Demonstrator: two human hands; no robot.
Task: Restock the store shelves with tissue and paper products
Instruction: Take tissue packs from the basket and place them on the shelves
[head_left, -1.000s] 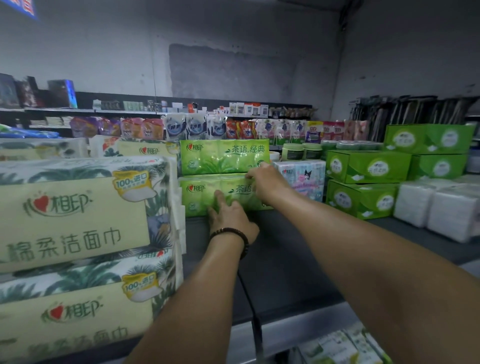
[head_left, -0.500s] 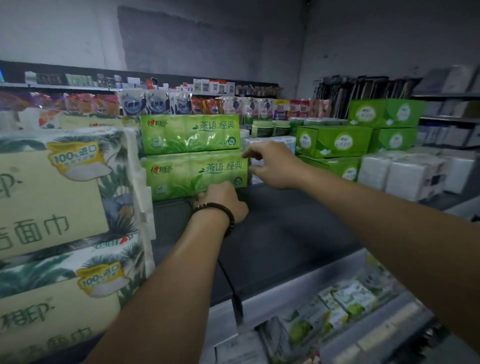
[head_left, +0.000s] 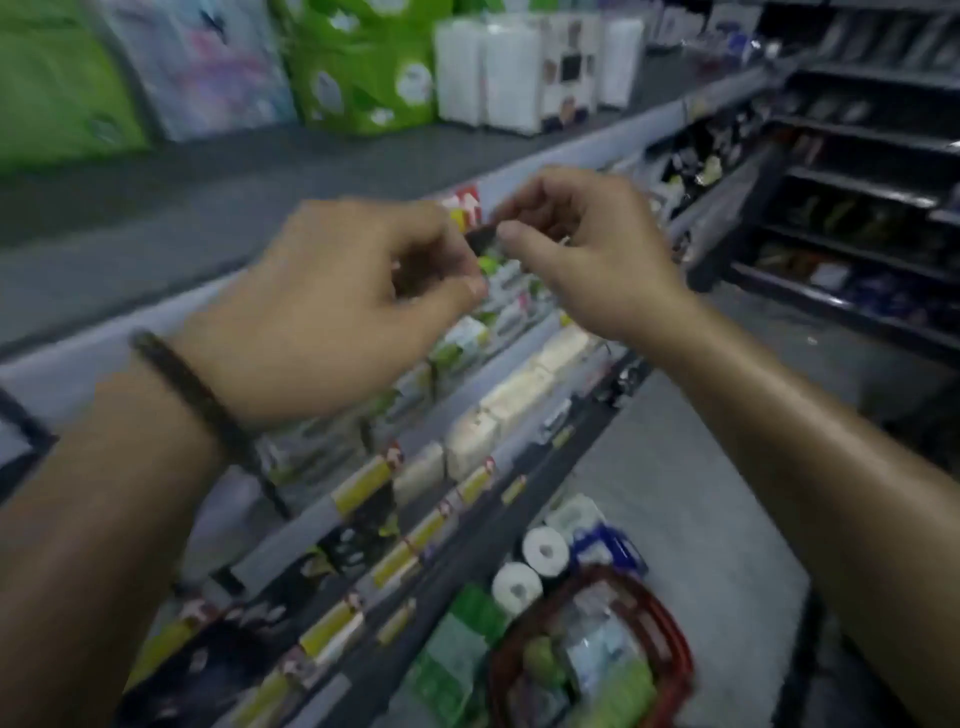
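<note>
Green tissue packs (head_left: 57, 88) now released, seated on top shelf (head_left: 260, 176), upper left. Left hand (head_left: 332, 306) and right hand (head_left: 587, 249) withdrawn; each grip loosely curled, apparently empty. View drops toward red basket (head_left: 672, 649) beside paper rolls (head_left: 545, 551): next pickup likely.

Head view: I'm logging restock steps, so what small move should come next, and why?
Probably reach down toward the red basket on the floor: the left hand and right hand both look empty, fingers loosely curled, and packs lie in the basket, though blur hides detail.
</note>
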